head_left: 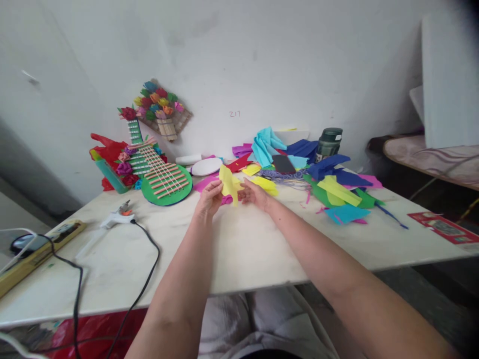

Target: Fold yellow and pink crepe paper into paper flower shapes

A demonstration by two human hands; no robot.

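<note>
Between the two hands, over the table point(258, 254), a piece of yellow paper point(227, 183) is held up, pinched at its left side by the thumb and fingers of the left hand point(210, 197), while the right hand point(257, 196) is half curled with its fingertips by the paper's right edge, though whether they grip it I cannot tell. Left of the left hand lie a glue gun point(119, 218) and, farther off, a green guitar-shaped craft point(182, 185); beyond the right hand are a crumpled cyan sheet point(264, 146) and a dark phone point(283, 164).
</note>
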